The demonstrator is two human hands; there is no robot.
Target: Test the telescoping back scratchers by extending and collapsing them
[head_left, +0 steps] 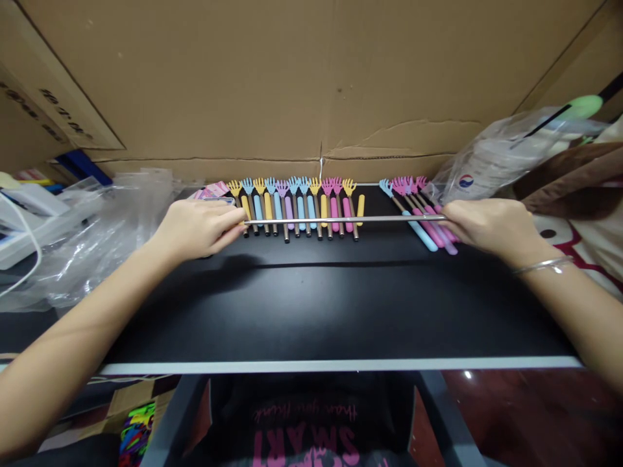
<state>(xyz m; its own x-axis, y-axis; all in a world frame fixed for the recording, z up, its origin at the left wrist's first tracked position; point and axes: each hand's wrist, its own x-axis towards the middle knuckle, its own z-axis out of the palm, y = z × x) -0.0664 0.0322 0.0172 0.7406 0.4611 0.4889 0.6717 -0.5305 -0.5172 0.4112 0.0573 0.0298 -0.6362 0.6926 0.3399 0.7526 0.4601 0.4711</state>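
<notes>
My left hand and my right hand each pinch one end of a thin silver telescopic rod, stretched out level above a black table. Behind the rod, a row of several small back scratchers with yellow, blue, purple and pink hand-shaped heads and coloured grips lies side by side. A second small group of pink and blue back scratchers lies slanted close to my right hand.
Cardboard boxes wall off the back of the table. Crumpled clear plastic bags lie at the left, another clear bag at the right over a brown and white plush item. The table's white front edge runs below.
</notes>
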